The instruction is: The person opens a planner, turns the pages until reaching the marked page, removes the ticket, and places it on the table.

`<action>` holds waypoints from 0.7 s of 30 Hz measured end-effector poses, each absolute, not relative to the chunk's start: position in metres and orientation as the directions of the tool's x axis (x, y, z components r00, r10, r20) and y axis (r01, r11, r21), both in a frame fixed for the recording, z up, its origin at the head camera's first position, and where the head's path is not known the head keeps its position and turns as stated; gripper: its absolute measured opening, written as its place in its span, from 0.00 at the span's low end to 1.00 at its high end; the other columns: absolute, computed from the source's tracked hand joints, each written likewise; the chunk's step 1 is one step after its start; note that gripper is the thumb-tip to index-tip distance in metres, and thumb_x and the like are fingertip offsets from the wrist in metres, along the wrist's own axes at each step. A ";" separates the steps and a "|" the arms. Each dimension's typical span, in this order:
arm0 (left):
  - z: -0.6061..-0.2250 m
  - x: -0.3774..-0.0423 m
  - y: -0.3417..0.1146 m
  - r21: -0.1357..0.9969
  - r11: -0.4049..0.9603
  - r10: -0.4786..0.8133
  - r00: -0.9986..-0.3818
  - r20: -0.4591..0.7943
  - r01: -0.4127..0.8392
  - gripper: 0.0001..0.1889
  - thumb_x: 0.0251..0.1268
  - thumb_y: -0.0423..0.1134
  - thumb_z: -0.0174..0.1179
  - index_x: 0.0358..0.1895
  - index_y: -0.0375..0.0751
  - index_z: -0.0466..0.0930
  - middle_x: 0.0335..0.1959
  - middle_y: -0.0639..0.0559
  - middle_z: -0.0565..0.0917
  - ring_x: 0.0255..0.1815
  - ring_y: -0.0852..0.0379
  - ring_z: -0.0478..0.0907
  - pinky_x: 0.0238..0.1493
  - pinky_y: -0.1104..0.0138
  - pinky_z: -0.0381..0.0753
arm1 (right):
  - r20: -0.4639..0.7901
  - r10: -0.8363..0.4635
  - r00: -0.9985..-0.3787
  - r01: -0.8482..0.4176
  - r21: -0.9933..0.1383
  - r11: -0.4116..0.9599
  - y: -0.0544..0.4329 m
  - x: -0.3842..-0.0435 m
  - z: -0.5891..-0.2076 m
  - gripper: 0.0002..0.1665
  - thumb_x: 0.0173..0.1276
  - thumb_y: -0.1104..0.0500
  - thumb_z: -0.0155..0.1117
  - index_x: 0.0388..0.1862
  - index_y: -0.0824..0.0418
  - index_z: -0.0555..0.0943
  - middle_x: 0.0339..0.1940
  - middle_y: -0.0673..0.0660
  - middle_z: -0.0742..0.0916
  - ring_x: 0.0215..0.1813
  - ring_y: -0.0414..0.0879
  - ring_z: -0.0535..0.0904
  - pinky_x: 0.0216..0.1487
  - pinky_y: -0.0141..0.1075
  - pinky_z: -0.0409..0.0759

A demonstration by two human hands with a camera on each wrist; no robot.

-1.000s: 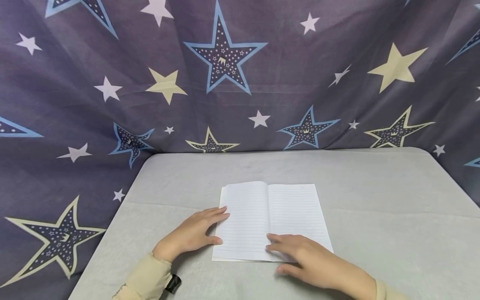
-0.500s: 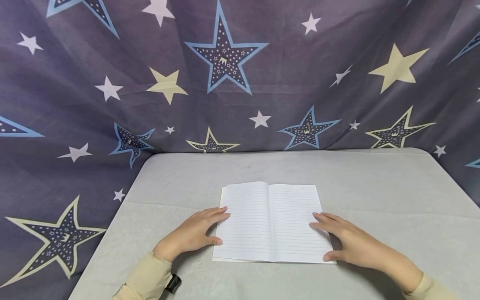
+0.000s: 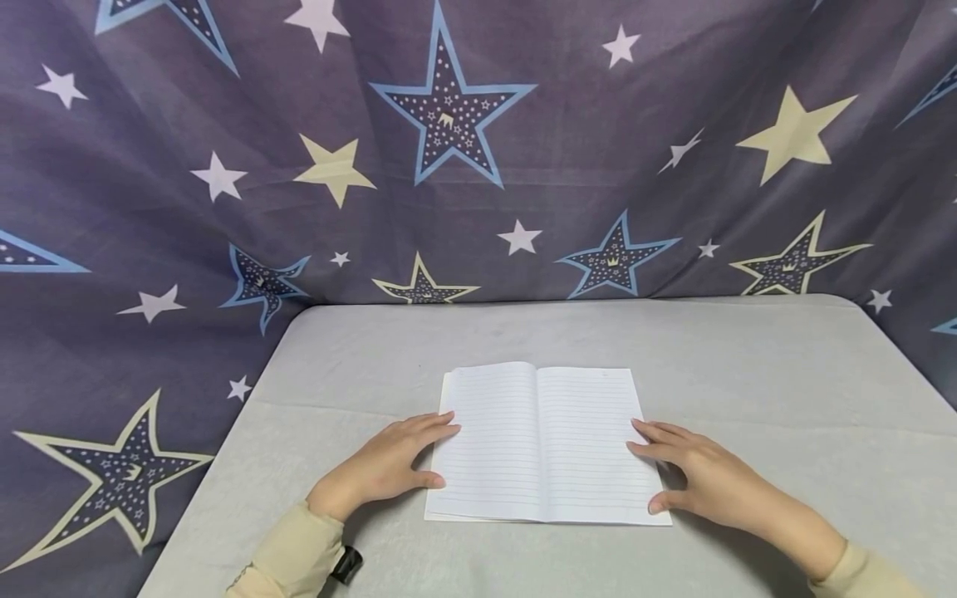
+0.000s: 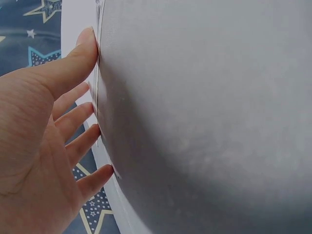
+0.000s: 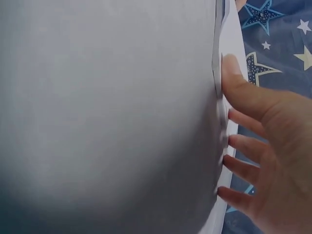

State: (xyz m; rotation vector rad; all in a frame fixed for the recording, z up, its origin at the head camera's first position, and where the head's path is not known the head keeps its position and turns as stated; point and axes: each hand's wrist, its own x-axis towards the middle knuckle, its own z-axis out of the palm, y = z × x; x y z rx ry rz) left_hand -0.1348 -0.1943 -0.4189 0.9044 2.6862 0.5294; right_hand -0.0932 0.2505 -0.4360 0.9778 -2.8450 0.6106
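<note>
An open notebook [image 3: 489, 448] with blank lined pages lies flat on the grey-covered table. At its left edge rests my left hand [image 3: 385, 461], the thumb and fingertips spread and touching the page margin. My right hand [image 3: 714, 477] lies along the opposite edge in much the same way, its fingertips on the right page. Both wrist views show the hands from the palm side: the left hand [image 4: 53, 131] and the right hand [image 5: 268, 141] have extended fingers touching down, and neither curls round the notebook.
The table [image 3: 785, 374] has a pale grey cloth cover with a faint crease across it. Behind and to the left hangs a dark curtain [image 3: 553, 149] printed with stars. A black object [image 3: 346, 565] shows at the left sleeve [image 3: 292, 552].
My right hand has moved from the lower middle of the notebook out to its right edge, uncovering the right page. The left hand stays in place.
</note>
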 end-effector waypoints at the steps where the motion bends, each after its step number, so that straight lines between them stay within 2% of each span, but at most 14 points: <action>1: -0.419 -0.135 -0.194 0.416 0.740 0.622 -0.773 -0.125 0.528 0.38 0.59 0.49 0.70 0.72 0.42 0.69 0.75 0.46 0.64 0.75 0.43 0.59 0.71 0.42 0.59 | 0.192 -0.571 -0.798 -0.600 -0.342 0.723 0.249 -0.093 -0.435 0.46 0.45 0.36 0.75 0.59 0.62 0.83 0.67 0.61 0.78 0.66 0.63 0.72 0.59 0.58 0.73; 8: -0.419 -0.134 -0.193 0.405 0.745 0.620 -0.775 -0.125 0.530 0.38 0.59 0.49 0.70 0.72 0.42 0.68 0.75 0.46 0.64 0.75 0.43 0.59 0.71 0.43 0.59 | 0.197 -0.537 -0.820 -0.572 -0.321 0.755 0.243 -0.092 -0.431 0.43 0.41 0.39 0.79 0.56 0.62 0.85 0.65 0.60 0.80 0.64 0.61 0.75 0.58 0.58 0.75; 17: -0.419 -0.134 -0.193 0.411 0.746 0.617 -0.776 -0.129 0.524 0.38 0.59 0.49 0.69 0.72 0.42 0.68 0.76 0.46 0.63 0.75 0.43 0.59 0.71 0.43 0.59 | 0.294 -0.465 -0.835 -0.543 -0.301 0.784 0.230 -0.093 -0.435 0.36 0.39 0.44 0.82 0.49 0.58 0.85 0.58 0.60 0.84 0.56 0.60 0.81 0.55 0.55 0.78; 21: -0.420 -0.134 -0.193 0.410 0.745 0.617 -0.776 -0.127 0.525 0.38 0.59 0.49 0.69 0.72 0.43 0.68 0.75 0.46 0.64 0.75 0.43 0.59 0.71 0.43 0.59 | 0.294 -0.436 -0.850 -0.516 -0.307 0.800 0.226 -0.095 -0.437 0.33 0.39 0.45 0.82 0.45 0.56 0.85 0.56 0.60 0.84 0.55 0.61 0.81 0.54 0.55 0.78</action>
